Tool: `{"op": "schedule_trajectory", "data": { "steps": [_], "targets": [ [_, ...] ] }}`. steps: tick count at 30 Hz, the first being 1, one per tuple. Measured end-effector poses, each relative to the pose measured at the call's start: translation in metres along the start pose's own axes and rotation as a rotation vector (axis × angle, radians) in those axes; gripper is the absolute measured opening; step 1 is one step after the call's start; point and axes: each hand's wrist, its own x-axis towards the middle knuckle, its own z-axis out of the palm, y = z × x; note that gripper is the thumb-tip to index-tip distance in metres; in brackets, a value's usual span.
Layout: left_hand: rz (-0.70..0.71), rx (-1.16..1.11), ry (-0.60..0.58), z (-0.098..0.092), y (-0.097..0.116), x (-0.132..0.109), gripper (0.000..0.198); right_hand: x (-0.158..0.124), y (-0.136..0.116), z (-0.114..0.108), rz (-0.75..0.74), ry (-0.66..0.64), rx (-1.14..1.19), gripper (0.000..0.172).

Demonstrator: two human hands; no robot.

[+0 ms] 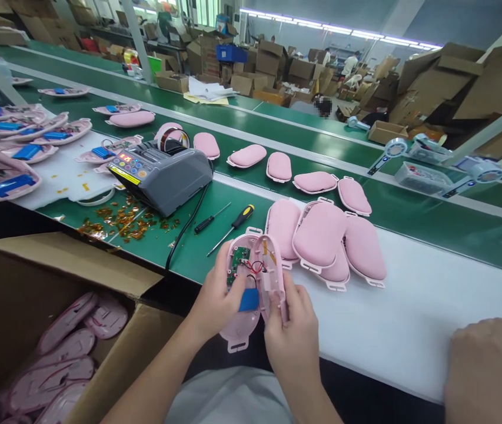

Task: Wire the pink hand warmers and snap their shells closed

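Note:
My left hand [215, 297] grips one half of an opened pink plastic casing [238, 327], its thumb near a blue battery [249, 300]. My right hand [292, 330] holds the other half shell [277, 277], tilted up beside the first. Red and black wires run between the halves, and a green circuit board [239, 259] sits in the left one. Just beyond my hands lie a yellow-and-black screwdriver [242, 217] and a thin black screwdriver [206, 224]. A pile of closed pink casings [321, 232] rests to the right on a white board.
A grey tape dispenser [162, 176] stands behind amber tape scraps [122, 221]. At left, open casings with blue batteries [27, 152] cover a white sheet. A cardboard box [145, 353] of pink shells is at lower left. A co-worker's hand [489, 365] is at right.

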Motion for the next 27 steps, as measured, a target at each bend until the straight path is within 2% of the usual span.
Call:
{"op": "schedule_trajectory", "data": {
  "steps": [3, 6, 8, 10, 12, 16, 19, 22, 25, 27],
  "targets": [
    [-0.032, 0.039, 0.016, 0.000, -0.001, -0.001, 0.049, 0.001, 0.001, -0.001, -0.010, -0.025, 0.028, 0.037],
    [-0.129, 0.158, 0.090, 0.001, 0.005, -0.003, 0.050, -0.002, 0.004, -0.004, -0.053, -0.004, 0.040, 0.041],
    [-0.207, 0.245, 0.138, 0.001, 0.012, -0.004, 0.047, -0.005, 0.005, -0.005, -0.062, 0.047, 0.037, 0.045],
    [-0.245, 0.306, 0.162, 0.002, 0.018, -0.006, 0.041, -0.009, 0.006, -0.004, -0.039, 0.038, 0.082, 0.047],
    [-0.213, 0.338, 0.199, 0.003, 0.022, -0.007, 0.039, -0.010, 0.007, -0.003, 0.003, -0.062, 0.199, 0.050],
    [0.029, 0.392, 0.295, 0.003, 0.020, -0.005, 0.053, -0.005, 0.015, -0.002, 0.125, -0.303, 0.466, 0.064],
    [0.099, 0.433, 0.224, -0.002, 0.019, -0.002, 0.064, -0.004, 0.028, 0.000, 0.143, -0.389, 0.548, 0.072],
    [0.080, 0.464, 0.195, -0.009, 0.020, 0.001, 0.062, -0.010, 0.042, 0.006, 0.047, -0.398, 0.572, 0.072],
    [0.072, 0.471, 0.216, -0.011, 0.018, 0.001, 0.055, -0.018, 0.051, 0.013, -0.080, -0.329, 0.587, 0.072],
    [0.066, 0.469, 0.218, -0.011, 0.017, 0.001, 0.052, -0.020, 0.052, 0.015, -0.111, -0.306, 0.602, 0.072]
  ]
}}
